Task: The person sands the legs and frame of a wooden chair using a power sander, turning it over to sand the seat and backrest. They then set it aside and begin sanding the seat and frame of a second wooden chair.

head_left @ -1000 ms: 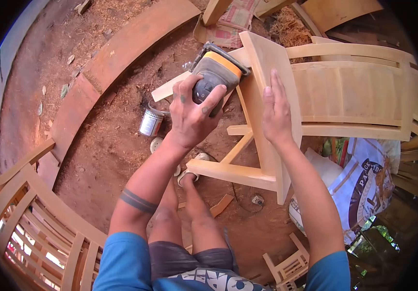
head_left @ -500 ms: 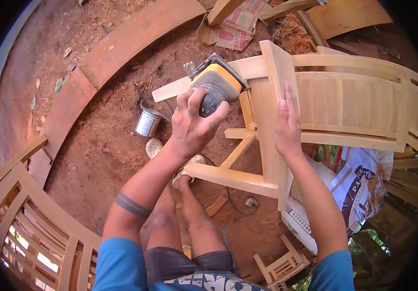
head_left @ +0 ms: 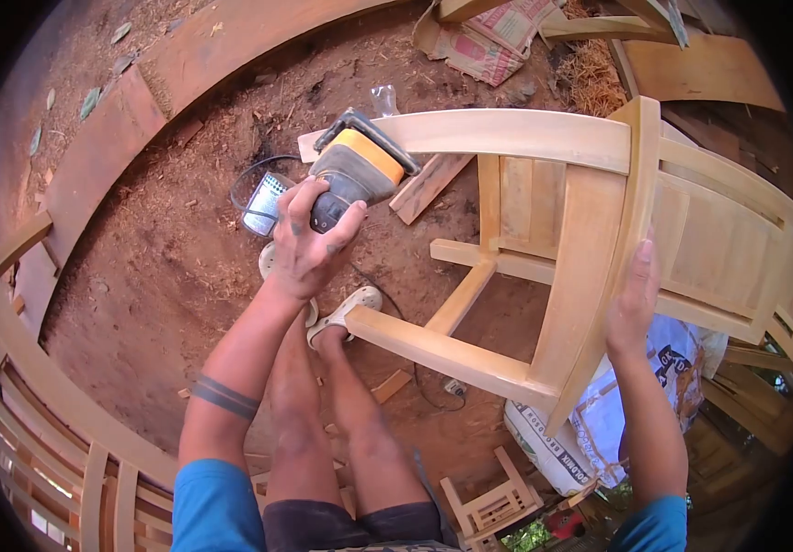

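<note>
Your boxy yellow-and-black sander [head_left: 352, 170] had a matt plastic body; your pale, angular wooden chair frame [head_left: 585, 248] looked smooth; the cylindrical silver can [head_left: 266, 204] before you looked shiny and metallic, the reddish-brown earth [head_left: 139, 285] rough.

The reddish dirt ground [head_left: 166, 276] underfoot carries a metal can [head_left: 264, 204] left of centre, wood shavings [head_left: 591, 85] at upper right.

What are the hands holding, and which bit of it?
The left hand holds the sander by its rounded dark top. The right hand is against the wooden board; whether it grips it, I can't tell.
</note>
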Demonstrator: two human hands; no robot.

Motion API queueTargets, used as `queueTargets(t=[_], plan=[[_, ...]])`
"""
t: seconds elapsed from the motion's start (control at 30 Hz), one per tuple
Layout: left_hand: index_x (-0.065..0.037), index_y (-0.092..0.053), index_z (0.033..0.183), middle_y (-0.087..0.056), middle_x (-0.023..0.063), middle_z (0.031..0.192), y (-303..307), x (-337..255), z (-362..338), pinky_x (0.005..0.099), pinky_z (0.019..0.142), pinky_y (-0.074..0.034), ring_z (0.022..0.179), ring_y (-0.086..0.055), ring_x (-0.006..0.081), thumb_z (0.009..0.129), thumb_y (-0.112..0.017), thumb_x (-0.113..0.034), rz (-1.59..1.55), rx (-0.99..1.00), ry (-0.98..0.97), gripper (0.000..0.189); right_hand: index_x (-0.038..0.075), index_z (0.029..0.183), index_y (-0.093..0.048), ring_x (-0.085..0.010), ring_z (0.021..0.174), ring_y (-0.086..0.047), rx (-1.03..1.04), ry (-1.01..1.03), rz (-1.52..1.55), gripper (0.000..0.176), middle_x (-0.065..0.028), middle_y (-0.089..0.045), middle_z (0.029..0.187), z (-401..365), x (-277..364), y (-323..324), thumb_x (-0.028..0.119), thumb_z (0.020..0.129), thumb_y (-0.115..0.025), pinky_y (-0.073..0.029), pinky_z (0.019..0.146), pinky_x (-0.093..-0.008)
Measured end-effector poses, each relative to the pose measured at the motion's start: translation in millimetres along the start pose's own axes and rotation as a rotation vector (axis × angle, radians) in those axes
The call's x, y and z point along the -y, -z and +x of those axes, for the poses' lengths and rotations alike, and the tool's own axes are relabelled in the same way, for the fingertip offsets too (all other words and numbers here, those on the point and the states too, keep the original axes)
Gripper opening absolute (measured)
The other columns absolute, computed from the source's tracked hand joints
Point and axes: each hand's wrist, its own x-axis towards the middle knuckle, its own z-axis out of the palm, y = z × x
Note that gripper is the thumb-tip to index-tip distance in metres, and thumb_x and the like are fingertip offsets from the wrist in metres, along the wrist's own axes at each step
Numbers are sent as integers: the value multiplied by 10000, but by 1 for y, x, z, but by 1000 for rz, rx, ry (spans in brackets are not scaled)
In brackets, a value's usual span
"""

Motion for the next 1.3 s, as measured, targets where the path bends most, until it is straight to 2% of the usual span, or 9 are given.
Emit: queueTargets(t=[0.3, 0.5, 0.6, 0.7, 0.77, 0.9, 0.97, 1.03, 1.3], plan=[[-281, -625, 1166, -451, 140, 1235, -6, 69, -59, 445, 823, -554, 1082, -552, 375, 659, -800, -51, 35, 10, 7, 584, -111, 1481, -331, -276, 1424, -359, -96, -61, -141, 678, -218, -392, 1521, -3, -15, 11, 445, 1095, -289, -256, 1182, -362], [-283, -617, 1166, -452, 136, 1219, -7, 113, -100, 454, 825, -548, 1069, -546, 371, 672, -780, -60, 158, 49, 35, 566, -71, 1495, -341, -318, 1452, -320, -96, -220, 236, 603, -223, -342, 1558, 1, 5, 14, 381, 1097, -312, -237, 1197, -364], [-266, -624, 1192, -467, 144, 1209, 4, 128, -112, 451, 833, -540, 1059, -548, 380, 670, -809, -87, 212, 149, 150, 582, -41, 1509, -340, -331, 1487, -265, -65, 388, -690, 534, -225, -293, 1589, 3, -53, 43, 281, 1083, -357, -217, 1211, -404], [-235, -625, 1199, -499, 171, 1198, 16, 133, -117, 453, 836, -539, 1059, -560, 387, 645, -845, -98, 243, 151, 328, 611, -2, 1525, -331, -388, 1487, -249, -72, 806, -411, 536, -253, -268, 1588, -13, 52, -9, 184, 1032, -432, -194, 1208, -478], [-224, -618, 1206, -500, 179, 1189, 31, 124, -118, 462, 839, -535, 1063, -558, 389, 643, -843, -96, 230, 108, 395, 620, 30, 1551, -287, -363, 1520, -177, -12, 1096, -926, 604, -226, -199, 1624, -16, 67, -20, 177, 1004, -496, -115, 1229, -507], [-175, -581, 1228, -496, 175, 1161, 60, 97, -113, 453, 896, -506, 1060, -553, 380, 653, -841, -114, 134, 25, 606, 634, 23, 1577, -203, -289, 1550, -81, 393, 932, -964, 777, -154, -117, 1666, 14, 123, -102, 185, 915, -577, -46, 1253, -473], [-139, -562, 1229, -498, 155, 1140, 64, 80, -102, 434, 937, -480, 1065, -549, 339, 666, -846, -136, 59, -23, 785, 630, 20, 1587, -150, -263, 1551, -77, 407, 1059, -980, 831, -138, -109, 1670, 35, 113, -150, 186, 897, -582, -29, 1258, -454], [-116, -557, 1225, -494, 153, 1139, 56, 68, -101, 433, 947, -474, 1073, -545, 314, 672, -847, -143, -15, -83, 958, 625, 24, 1590, -123, -245, 1552, -64, 288, 1342, -1526, 814, -118, -96, 1675, 37, 124, -186, 203, 918, -546, -29, 1261, -452], [-49, -455, 1259, -564, 90, 1096, -6, 30, -90, 303, 816, -529, 932, -608, 166, 734, -843, -80, -831, -533, 1509, 654, 83, 1604, -102, -201, 1551, -71, 511, 1450, -1386, 785, -44, -59, 1687, 54, 139, -208, 217, 936, -493, -66, 1266, -436]])
